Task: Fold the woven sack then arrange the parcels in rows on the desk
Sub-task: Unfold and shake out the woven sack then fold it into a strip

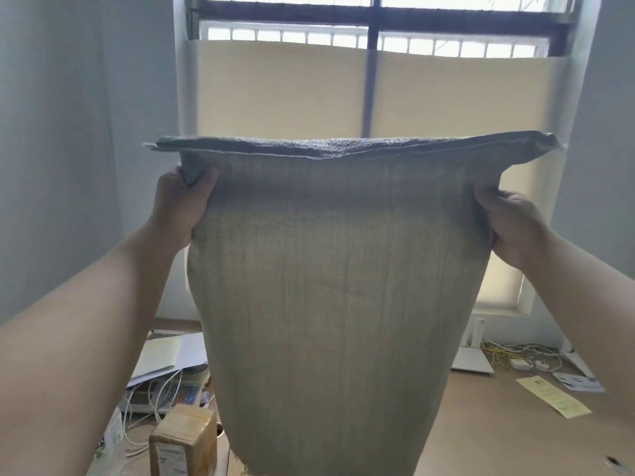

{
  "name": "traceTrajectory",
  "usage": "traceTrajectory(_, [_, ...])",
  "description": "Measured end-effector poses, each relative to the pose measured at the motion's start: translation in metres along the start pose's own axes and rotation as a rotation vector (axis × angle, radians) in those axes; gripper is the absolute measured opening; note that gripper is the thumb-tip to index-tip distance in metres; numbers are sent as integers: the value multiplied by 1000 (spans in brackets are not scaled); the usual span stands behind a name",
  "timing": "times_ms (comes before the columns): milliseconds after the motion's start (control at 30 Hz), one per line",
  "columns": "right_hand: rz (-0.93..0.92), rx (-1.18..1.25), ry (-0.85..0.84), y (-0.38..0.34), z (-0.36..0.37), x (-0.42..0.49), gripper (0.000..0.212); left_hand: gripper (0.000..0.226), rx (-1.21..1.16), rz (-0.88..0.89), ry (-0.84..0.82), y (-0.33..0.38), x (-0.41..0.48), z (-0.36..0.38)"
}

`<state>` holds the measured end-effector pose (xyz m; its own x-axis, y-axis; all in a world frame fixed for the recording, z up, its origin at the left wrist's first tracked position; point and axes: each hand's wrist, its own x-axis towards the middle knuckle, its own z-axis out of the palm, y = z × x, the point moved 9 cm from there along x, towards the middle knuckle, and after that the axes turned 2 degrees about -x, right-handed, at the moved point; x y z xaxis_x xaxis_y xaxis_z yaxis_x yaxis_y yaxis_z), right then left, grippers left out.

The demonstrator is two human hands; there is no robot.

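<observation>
Sack (336, 286) hangs mid-frame. Left grip (182, 204) and right grip (508, 225) are clamped on its upper sides. Pull it taut, match the corners, crease on the desk (498, 424). Parcel (184, 441) sits lower left.

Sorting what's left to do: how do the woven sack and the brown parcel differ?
The woven sack hangs in the air, gripped by the left hand and right hand; the brown parcel stands untouched on the desk. The sack is grey-green, limp and wide; the parcel is small, boxy and labelled.
</observation>
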<state>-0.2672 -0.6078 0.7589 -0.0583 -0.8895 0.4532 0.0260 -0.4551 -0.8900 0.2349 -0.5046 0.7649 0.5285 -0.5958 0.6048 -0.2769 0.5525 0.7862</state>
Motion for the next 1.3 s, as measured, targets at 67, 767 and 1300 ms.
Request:
traceTrajectory(67, [23,-8,21,2,-2,-1,27,29,31,-31,6,-5,-2,2])
traceTrajectory(767, [268,-196,158,70,-24,-19,18,17,95,-354,133,-101,-23,-23])
traceTrajectory(1300, [-102,-98,128,73,-55,-69,44,37,-3,-368,-387,-97,-93,-18])
